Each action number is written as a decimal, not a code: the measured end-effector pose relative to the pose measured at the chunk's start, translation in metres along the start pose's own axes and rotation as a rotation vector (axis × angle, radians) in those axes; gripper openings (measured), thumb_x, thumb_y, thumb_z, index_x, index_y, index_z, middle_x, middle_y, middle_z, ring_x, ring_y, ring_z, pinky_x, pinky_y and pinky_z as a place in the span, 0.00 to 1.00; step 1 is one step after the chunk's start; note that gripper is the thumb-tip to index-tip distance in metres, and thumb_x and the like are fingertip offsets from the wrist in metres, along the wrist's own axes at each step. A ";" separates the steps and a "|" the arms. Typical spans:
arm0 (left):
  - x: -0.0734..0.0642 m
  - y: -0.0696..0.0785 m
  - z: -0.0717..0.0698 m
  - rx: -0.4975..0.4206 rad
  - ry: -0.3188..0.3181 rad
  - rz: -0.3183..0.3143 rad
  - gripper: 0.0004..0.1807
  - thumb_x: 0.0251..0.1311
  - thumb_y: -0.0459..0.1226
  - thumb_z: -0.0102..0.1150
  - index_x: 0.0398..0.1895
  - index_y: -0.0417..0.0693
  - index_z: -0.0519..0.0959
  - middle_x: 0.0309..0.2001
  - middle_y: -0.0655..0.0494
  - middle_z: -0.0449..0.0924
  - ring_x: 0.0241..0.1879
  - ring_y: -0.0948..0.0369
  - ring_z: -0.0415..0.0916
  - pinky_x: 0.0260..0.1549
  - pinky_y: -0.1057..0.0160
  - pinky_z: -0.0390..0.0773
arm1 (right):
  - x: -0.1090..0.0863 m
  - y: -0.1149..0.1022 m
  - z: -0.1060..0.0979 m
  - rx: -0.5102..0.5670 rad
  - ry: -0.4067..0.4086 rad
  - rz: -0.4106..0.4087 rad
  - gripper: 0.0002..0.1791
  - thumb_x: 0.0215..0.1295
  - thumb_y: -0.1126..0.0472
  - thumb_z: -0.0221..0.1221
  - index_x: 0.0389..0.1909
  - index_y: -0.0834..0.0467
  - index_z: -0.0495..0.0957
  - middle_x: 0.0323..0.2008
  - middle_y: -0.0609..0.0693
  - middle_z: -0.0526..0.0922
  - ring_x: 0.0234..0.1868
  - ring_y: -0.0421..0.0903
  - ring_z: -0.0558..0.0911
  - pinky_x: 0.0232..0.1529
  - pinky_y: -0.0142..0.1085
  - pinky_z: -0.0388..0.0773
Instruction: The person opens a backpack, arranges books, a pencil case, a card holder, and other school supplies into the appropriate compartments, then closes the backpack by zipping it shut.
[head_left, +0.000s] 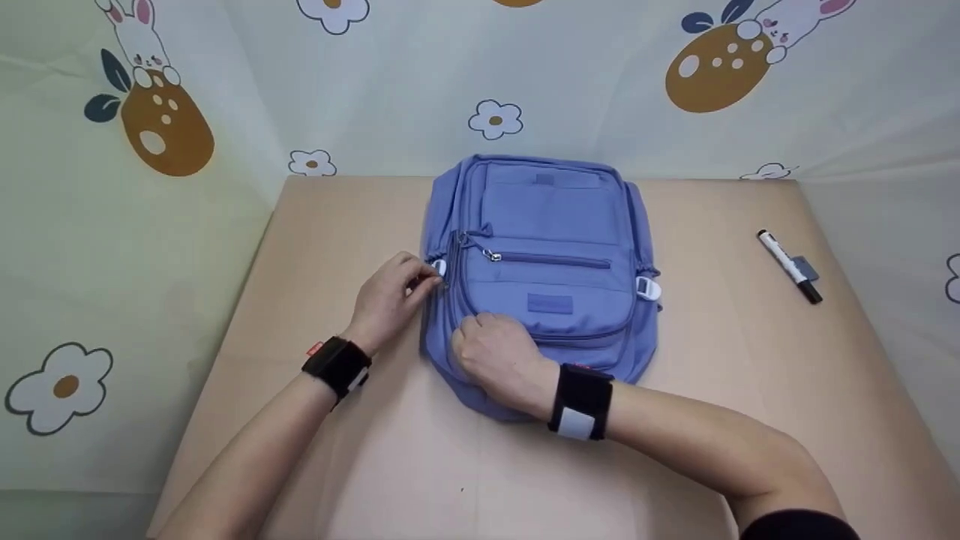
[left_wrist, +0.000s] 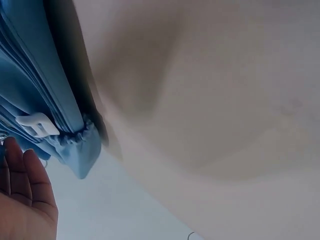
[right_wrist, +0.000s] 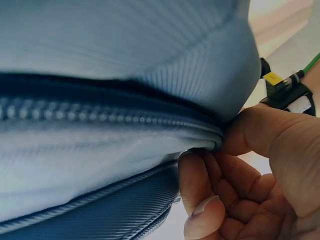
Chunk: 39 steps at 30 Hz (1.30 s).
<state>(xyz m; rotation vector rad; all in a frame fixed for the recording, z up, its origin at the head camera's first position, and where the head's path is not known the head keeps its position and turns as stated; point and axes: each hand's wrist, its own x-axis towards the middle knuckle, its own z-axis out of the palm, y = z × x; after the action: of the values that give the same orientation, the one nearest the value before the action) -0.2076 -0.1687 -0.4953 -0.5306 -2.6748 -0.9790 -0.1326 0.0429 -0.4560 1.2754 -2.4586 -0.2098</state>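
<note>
A blue backpack [head_left: 559, 217] lies front side up on the table, its front pocket crossed by a short zipper [head_left: 555, 260]. At the backpack's left edge, just below a white buckle [head_left: 439, 267], my left hand [head_left: 390, 296] pinches the side by the zipper seam with thumb and fingertips. My right hand [head_left: 502, 360] is curled at the lower left corner of the front pocket. In the right wrist view its thumb and forefinger pinch the backpack's edge, where a row of zipper teeth [right_wrist: 100, 116] runs toward them. What lies inside the left fingertips is mostly hidden.
A black-and-white marker [head_left: 787, 262] with a small grey piece [head_left: 805, 268] beside it lies on the table [head_left: 720, 450] to the right. A second white buckle [head_left: 648, 289] is on the backpack's right side. Patterned cloth [head_left: 405, 82] stands around the table.
</note>
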 end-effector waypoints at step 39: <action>0.073 -0.018 0.022 -0.002 0.056 -0.200 0.11 0.73 0.43 0.60 0.49 0.47 0.84 0.44 0.52 0.79 0.44 0.55 0.77 0.43 0.55 0.76 | -0.003 0.000 0.003 0.016 0.022 -0.004 0.03 0.54 0.67 0.61 0.30 0.57 0.80 0.27 0.49 0.79 0.28 0.46 0.77 0.23 0.38 0.76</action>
<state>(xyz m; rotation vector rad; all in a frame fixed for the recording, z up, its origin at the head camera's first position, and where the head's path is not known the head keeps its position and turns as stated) -0.2829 -0.1487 -0.4967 -0.2350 -2.7158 -1.0312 -0.1319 0.0451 -0.4595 1.2819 -2.4440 -0.1764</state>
